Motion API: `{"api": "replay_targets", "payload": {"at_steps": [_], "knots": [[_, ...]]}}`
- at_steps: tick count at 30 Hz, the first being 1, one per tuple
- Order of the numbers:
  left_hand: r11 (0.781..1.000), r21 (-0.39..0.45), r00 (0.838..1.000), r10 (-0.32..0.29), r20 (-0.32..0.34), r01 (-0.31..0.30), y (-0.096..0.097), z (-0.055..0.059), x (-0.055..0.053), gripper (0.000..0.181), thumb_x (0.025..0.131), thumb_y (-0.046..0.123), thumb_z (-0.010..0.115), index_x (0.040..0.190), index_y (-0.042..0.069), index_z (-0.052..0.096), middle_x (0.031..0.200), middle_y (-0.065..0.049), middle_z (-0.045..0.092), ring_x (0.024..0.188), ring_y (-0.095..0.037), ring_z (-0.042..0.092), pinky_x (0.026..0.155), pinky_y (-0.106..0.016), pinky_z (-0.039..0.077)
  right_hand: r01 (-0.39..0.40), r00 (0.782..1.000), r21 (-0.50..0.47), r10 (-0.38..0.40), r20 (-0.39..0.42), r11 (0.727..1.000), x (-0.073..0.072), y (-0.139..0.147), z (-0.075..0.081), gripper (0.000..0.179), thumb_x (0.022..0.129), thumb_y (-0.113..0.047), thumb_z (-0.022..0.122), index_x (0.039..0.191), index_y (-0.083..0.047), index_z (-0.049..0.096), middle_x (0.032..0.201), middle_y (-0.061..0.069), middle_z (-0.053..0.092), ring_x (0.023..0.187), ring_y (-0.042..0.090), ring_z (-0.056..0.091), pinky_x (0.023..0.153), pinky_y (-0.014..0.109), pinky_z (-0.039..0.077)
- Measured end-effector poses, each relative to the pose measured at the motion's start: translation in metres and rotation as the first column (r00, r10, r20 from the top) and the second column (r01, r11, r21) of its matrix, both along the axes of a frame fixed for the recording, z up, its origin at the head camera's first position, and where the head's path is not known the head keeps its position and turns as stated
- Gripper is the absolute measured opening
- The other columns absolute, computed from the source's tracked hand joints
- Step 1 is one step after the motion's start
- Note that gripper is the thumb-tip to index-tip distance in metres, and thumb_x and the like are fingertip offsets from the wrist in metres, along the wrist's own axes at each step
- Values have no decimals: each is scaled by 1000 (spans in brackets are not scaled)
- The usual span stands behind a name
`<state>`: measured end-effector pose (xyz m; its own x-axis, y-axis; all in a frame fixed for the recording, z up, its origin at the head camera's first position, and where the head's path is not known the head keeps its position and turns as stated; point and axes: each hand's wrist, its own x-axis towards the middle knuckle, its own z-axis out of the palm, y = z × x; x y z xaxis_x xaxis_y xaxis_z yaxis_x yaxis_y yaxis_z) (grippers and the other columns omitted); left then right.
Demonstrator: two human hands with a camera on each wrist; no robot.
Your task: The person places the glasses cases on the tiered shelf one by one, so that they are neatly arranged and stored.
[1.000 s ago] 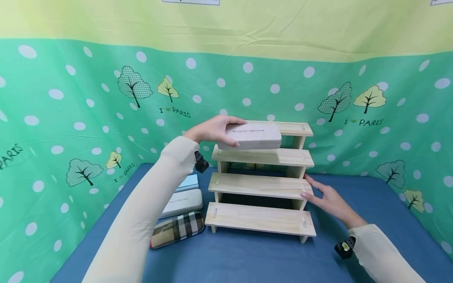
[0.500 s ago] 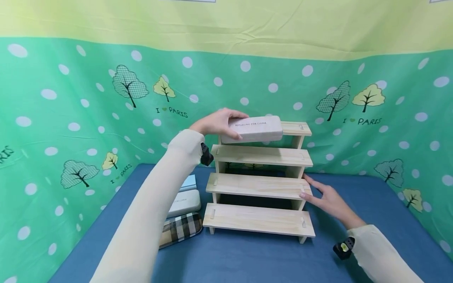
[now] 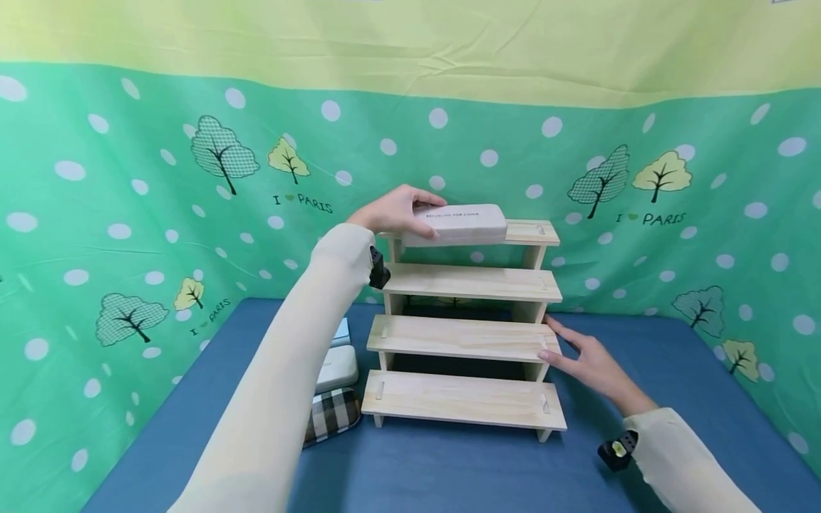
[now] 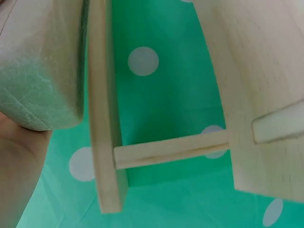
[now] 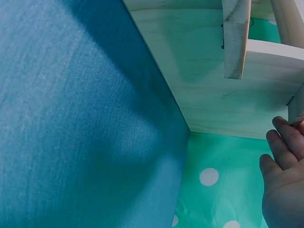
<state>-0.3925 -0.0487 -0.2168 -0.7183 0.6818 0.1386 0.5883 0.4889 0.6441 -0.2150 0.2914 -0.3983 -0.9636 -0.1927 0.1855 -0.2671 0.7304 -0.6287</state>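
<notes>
My left hand (image 3: 400, 211) grips the left end of a pale pinkish glasses case (image 3: 465, 224) with dark lettering on its lid. The case lies level at the top shelf (image 3: 522, 230) of a four-step wooden rack (image 3: 465, 335); in the left wrist view a thin gap shows between the case (image 4: 40, 71) and the board. Whether they touch elsewhere is hidden. My right hand (image 3: 593, 365) holds the right end of the second shelf from the bottom, thumb on its front part and forefinger behind. Loosely bent fingers (image 5: 285, 147) meet the wood in the right wrist view.
Left of the rack, partly behind my left sleeve, lie a plaid glasses case (image 3: 333, 415), a whitish case (image 3: 338, 368) and a light blue case (image 3: 342, 332). Blue cloth (image 3: 449, 470) covers the table. A green dotted curtain (image 3: 359, 121) hangs behind the rack.
The left hand has carried the pale case up and back, from in front of the upper shelves to the top shelf. The right hand keeps its place on the rack; the view shifts slightly.
</notes>
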Motion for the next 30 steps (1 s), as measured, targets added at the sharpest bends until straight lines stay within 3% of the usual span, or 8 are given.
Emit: {"api": "replay_targets", "payload": {"at_steps": [7,18,30], "knots": [[997,80,999,17,51,-21,5,-4,-3,67,74,16,77,136,11,52,133,-3,54,108,-17,50,92,-32,40,7,1000,1,-7,9,1000,-1,0,-1,74,88,-36,64,146,-2,31,144,27,34,129,49,33,95,65,31],[991,110,997,70,40,-74,1,-12,-12,64,76,18,75,135,14,53,137,-3,51,111,-17,49,93,-33,40,5,1000,-22,-5,19,1000,-2,-2,-3,75,88,-37,64,146,-3,31,145,26,34,130,48,32,97,64,30],[989,139,997,44,67,-53,6,-18,-18,63,77,17,72,136,13,52,137,-3,52,114,-17,49,95,-33,40,8,1000,-33,-8,21,999,-2,1,-3,75,88,-35,65,146,-2,31,145,26,33,131,48,31,99,63,29]]}}
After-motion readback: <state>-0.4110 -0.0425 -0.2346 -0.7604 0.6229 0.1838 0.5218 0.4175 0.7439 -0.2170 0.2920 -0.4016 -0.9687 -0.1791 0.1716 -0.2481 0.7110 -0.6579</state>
